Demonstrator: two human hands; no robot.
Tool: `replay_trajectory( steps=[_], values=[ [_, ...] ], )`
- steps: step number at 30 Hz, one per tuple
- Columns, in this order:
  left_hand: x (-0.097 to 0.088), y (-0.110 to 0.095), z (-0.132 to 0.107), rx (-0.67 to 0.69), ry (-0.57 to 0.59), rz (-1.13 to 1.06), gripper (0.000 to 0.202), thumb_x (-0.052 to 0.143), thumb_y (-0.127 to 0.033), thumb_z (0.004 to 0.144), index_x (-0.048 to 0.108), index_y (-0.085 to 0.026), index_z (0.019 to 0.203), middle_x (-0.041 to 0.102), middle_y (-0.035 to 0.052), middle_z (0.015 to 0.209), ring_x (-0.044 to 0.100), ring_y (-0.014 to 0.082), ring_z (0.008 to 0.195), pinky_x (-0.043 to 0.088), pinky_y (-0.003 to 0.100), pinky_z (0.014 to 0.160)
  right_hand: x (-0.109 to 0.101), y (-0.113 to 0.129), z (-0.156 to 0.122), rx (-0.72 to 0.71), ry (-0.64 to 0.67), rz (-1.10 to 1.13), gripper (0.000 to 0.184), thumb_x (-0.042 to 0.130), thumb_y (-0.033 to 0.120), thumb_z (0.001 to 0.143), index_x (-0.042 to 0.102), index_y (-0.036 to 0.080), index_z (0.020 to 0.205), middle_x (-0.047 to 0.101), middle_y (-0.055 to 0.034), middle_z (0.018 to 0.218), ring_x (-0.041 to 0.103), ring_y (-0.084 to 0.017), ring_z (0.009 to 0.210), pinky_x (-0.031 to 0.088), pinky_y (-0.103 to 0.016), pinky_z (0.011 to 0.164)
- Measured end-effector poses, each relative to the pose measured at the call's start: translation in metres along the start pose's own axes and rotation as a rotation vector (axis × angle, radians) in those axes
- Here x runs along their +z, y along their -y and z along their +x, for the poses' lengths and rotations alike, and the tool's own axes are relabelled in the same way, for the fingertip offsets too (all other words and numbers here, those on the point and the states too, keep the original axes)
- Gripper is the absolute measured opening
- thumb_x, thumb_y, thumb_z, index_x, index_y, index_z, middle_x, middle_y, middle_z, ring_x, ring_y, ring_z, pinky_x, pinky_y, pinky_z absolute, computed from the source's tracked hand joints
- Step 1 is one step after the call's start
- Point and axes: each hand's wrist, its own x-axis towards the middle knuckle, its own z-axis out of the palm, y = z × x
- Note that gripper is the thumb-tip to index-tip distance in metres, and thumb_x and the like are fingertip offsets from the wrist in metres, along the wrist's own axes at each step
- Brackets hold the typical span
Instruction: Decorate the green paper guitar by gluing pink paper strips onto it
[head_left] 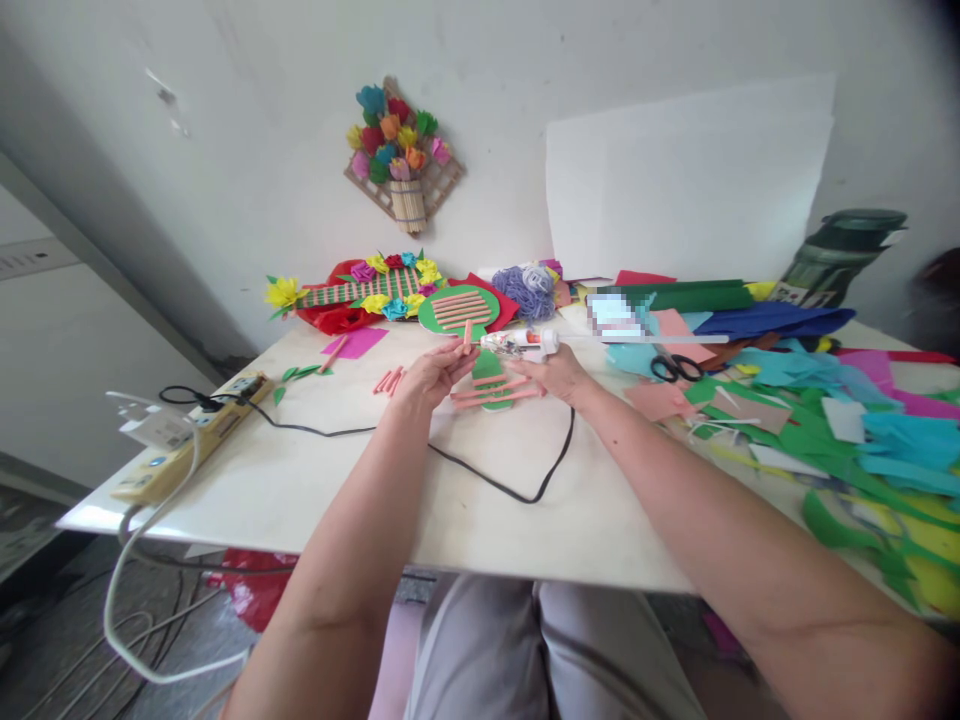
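Observation:
My left hand point(439, 372) pinches a short salmon-pink paper roll point(468, 334), held upright. My right hand point(556, 376) grips a white hot glue gun point(525, 343), its nozzle pointing left near the roll; a long clear glue stick point(660, 339) sticks out of its back. Beyond them lies a green guitar-shaped cutout point(489, 302) with several pink rolls point(459, 308) laid in rows on its round end. More pink rolls point(499, 392) cross its lower part, partly hidden by my hands. Left of my left hand, several short pink rolls point(388, 381) lie loose on the table.
A black cord point(480, 472) loops across the white table point(480, 540) towards a power strip point(195, 440) at left. Scissors point(676, 368) and many paper scraps point(810, 410) cover the right side. A flower-decorated guitar point(360, 290), purple yarn point(523, 292) and a green bottle point(844, 258) stand along the back.

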Motion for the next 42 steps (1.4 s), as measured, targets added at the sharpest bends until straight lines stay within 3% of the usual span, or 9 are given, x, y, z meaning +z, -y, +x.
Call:
replay_trajectory(
  steps=[6, 12, 25, 32, 42],
  values=[
    [0.0014, -0.0012, -0.0014, 0.0, -0.018, -0.02, 0.018, 0.053, -0.001, 0.074, 0.064, -0.01, 0.086, 0.068, 0.0069, 0.084, 0.065, 0.0161, 0.086, 0.051, 0.026, 0.083, 0.0004, -0.0027, 0.0, 0.031, 0.014, -0.022, 0.026, 0.066, 0.037, 0.063, 0.064, 0.014, 0.074, 0.063, -0.0027, 0.057, 0.058, -0.015, 0.052, 0.046, -0.024, 0.047],
    [0.0021, -0.0016, -0.0015, 0.01, -0.049, -0.025, 0.019, 0.053, -0.001, 0.073, 0.064, -0.01, 0.086, 0.068, 0.0072, 0.085, 0.065, 0.0169, 0.087, 0.05, 0.027, 0.085, 0.001, -0.0005, -0.0016, 0.009, 0.035, -0.014, 0.025, 0.066, 0.034, 0.063, 0.065, 0.014, 0.079, 0.065, -0.0035, 0.063, 0.058, -0.014, 0.051, 0.045, -0.022, 0.043],
    [0.0017, -0.0009, -0.001, -0.013, -0.01, 0.024, 0.018, 0.054, -0.003, 0.074, 0.066, -0.009, 0.086, 0.068, 0.0083, 0.09, 0.063, 0.017, 0.092, 0.049, 0.027, 0.087, 0.0007, -0.0027, 0.0004, -0.017, -0.009, -0.029, 0.028, 0.065, 0.038, 0.064, 0.065, 0.014, 0.078, 0.066, -0.0046, 0.066, 0.062, -0.017, 0.065, 0.05, -0.026, 0.058],
    [0.0006, -0.0008, -0.0002, -0.018, -0.013, 0.011, 0.018, 0.054, -0.002, 0.074, 0.065, -0.01, 0.085, 0.068, 0.008, 0.087, 0.064, 0.0164, 0.089, 0.05, 0.025, 0.085, -0.0019, -0.002, -0.0011, 0.065, 0.051, 0.08, 0.032, 0.068, 0.043, 0.06, 0.061, 0.012, 0.068, 0.058, 0.0004, 0.052, 0.044, -0.008, 0.035, 0.037, -0.021, 0.033],
    [0.0033, -0.0022, -0.0035, -0.015, -0.031, -0.001, 0.019, 0.051, -0.002, 0.075, 0.065, -0.01, 0.087, 0.068, 0.0085, 0.088, 0.064, 0.0175, 0.089, 0.05, 0.027, 0.086, -0.0015, 0.0042, -0.0044, 0.045, 0.089, 0.065, 0.028, 0.067, 0.036, 0.062, 0.064, 0.013, 0.076, 0.059, 0.0006, 0.054, 0.044, -0.008, 0.036, 0.035, -0.02, 0.032]
  ],
)
